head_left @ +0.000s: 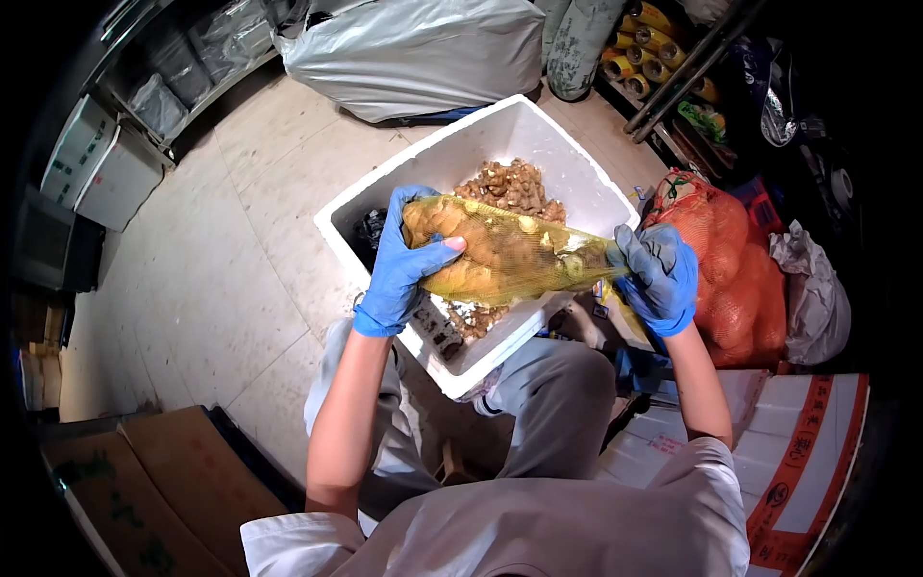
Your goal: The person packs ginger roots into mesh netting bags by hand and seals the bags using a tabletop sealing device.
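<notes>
A yellow mesh bag [519,252] with ginger inside is stretched between my two blue-gloved hands, above a white foam box [437,159]. My left hand [402,264] grips the full end, its bare thumb tip poking through the glove and pressing on the mesh. At the other end, my right hand [661,272] has its fingers closed around the gathered, narrow part of the bag. Loose ginger [514,185] lies in the box below, partly hidden by the bag. Something dark [370,227] sits along the box's left inner side.
Right of the box stands a red mesh sack [726,269] beside a crumpled white plastic bag [812,288]. Cardboard boxes [135,490] lie at the lower left, a white carton [769,452] at the lower right. A silver-grey cover [413,58] drapes something at the back.
</notes>
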### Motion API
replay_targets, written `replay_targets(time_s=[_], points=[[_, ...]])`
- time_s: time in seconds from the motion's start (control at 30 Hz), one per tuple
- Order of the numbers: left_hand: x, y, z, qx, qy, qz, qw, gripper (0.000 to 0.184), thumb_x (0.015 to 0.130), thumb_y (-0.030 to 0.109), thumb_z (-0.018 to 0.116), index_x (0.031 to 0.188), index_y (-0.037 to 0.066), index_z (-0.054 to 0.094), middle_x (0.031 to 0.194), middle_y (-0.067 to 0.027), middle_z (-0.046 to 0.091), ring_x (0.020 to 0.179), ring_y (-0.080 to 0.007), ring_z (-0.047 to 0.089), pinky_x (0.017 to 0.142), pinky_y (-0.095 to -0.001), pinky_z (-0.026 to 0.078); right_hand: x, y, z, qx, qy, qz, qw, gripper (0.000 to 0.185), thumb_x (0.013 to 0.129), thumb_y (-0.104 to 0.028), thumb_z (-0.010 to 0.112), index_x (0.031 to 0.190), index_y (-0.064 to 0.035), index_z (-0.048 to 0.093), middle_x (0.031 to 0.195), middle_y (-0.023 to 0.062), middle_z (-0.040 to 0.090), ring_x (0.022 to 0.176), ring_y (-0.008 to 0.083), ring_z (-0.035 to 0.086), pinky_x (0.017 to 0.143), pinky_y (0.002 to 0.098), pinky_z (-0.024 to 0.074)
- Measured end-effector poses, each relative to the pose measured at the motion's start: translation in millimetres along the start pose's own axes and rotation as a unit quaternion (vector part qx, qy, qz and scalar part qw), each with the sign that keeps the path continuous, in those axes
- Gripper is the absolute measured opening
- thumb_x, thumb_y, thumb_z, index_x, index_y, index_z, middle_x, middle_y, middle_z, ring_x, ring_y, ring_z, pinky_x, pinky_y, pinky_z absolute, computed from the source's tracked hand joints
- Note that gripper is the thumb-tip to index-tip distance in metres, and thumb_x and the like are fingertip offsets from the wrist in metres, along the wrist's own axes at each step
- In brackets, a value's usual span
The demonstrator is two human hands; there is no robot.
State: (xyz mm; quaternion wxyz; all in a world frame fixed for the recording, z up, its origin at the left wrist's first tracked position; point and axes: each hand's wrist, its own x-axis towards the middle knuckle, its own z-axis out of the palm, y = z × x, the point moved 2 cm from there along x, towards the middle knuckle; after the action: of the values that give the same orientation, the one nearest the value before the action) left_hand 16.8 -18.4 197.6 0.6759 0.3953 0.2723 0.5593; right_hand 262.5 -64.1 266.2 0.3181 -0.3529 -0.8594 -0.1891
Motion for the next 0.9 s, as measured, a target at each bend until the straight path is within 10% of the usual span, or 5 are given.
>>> replay_targets(time_s=[0.27, 0.37, 0.47, 0.6, 0.9], points=[[3, -4, -2, 0.000, 0.021, 0.014, 1.000, 0.042, 0.065, 0.001, 0.065, 0.098, 0.008, 0.040, 0.090, -0.0027, 0.048, 0.082, -0.0111, 0.050, 0.074, -0.0244, 0.044, 8, 18, 37, 0.062, 0.035, 0.242, 0.968, 0.012, 0.074, -0.009, 0.061, 0.082, -0.0002, 0.058, 0.064, 0.0050, 0.049, 0.056, 0.0175, 0.049, 0.052, 0.0265, 0.0394], [7, -4, -9, -0.012, 0.026, -0.002, 1.000, 0.042, 0.065, 0.001, 0.064, 0.099, 0.008, 0.040, 0.092, -0.0033, 0.048, 0.083, -0.0116, 0.050, 0.075, -0.0248, 0.044, 2, 39, 70, 0.523, -0.028, 0.416, 0.744, 0.015, 0.080, -0.008, 0.054, 0.088, 0.0044, 0.057, 0.081, 0.0028, 0.057, 0.074, 0.0074, 0.051, 0.068, 0.0194, 0.0407], [5, -9, -12, -0.050, 0.010, 0.013, 0.999, 0.042, 0.066, 0.002, 0.063, 0.100, 0.008, 0.039, 0.094, -0.0053, 0.049, 0.084, -0.0127, 0.051, 0.075, -0.0247, 0.044, 17, 34, 61, 0.551, -0.039, 0.402, 0.730, 0.015, 0.079, -0.007, 0.054, 0.088, 0.0046, 0.058, 0.080, 0.0031, 0.057, 0.074, 0.0084, 0.051, 0.067, 0.0197, 0.0408], [8, 2, -9, -0.111, 0.034, 0.020, 0.993, 0.040, 0.067, 0.005, 0.061, 0.101, 0.007, 0.039, 0.095, -0.0056, 0.049, 0.087, -0.0146, 0.051, 0.078, -0.0265, 0.043, 12, 14, 35, 0.321, 0.045, 0.344, 0.881, 0.015, 0.078, -0.007, 0.055, 0.087, 0.0026, 0.061, 0.077, 0.0062, 0.059, 0.071, 0.0114, 0.053, 0.067, 0.0212, 0.0411], [12, -4, -2, -0.099, 0.024, 0.049, 0.994, 0.039, 0.067, 0.007, 0.064, 0.098, 0.007, 0.040, 0.092, -0.0051, 0.049, 0.086, -0.0133, 0.051, 0.077, -0.0269, 0.045, -9, 9, 33, 0.140, 0.195, 0.288, 0.927, 0.009, 0.075, -0.002, 0.056, 0.083, 0.0001, 0.060, 0.075, 0.0092, 0.061, 0.065, 0.0169, 0.056, 0.059, 0.0237, 0.0427]])
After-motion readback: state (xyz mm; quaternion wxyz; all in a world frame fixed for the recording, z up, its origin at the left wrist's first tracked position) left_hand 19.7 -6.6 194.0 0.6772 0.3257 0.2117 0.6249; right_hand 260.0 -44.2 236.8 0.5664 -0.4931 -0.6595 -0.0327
